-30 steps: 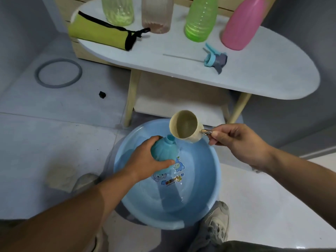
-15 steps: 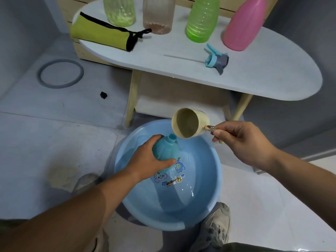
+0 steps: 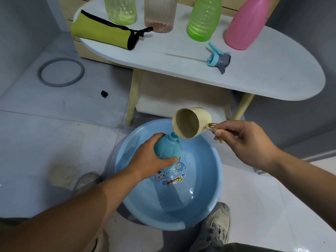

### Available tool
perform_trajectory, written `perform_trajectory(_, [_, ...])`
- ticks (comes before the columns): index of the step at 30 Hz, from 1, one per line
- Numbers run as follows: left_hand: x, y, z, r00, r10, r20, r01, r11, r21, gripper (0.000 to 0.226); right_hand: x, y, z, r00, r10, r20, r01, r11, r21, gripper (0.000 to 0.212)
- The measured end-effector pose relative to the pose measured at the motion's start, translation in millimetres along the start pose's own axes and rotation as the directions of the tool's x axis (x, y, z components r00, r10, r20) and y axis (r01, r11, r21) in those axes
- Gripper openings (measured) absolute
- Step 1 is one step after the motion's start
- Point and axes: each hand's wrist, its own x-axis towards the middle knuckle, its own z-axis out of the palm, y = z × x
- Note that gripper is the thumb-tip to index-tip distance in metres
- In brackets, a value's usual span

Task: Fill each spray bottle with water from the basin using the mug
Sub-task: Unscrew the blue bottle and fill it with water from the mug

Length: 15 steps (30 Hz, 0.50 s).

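The left hand [image 3: 151, 157] wrapped its fingers and thumb round the shoulder of the teal spray bottle [image 3: 167, 148], holding it tilted over the water in the blue basin [image 3: 220, 171], its open neck just under the lip of the beige mug [image 3: 190, 122]. The right hand [image 3: 241, 140] pinched the mug's thin handle between thumb and fingertips, with the mug tipped so far that its mouth faced sideways. Little or no water showed inside it. The bottle looked like thin plastic, likely to dent under a hard squeeze, slick once wet, and heavier as it filled, so a full-hand hold low on the shoulder suited it better than the narrow neck. The mug seemed light and stiff, though a pinch so far out on the handle probably gave little control. The bottle's spray head [image 3: 218, 60] lay on the table [image 3: 254, 79] near the pink bottle [image 3: 243, 24].
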Motion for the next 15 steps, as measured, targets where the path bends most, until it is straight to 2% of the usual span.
perform_trajectory(15, [0.5,-4.2,0.2,1.0,-0.003,-0.003,0.003,0.999,0.034,0.078,-0.1,-0.5,-1.2,0.996,-0.073,-0.046,0.068,0.993,-0.096,0.02])
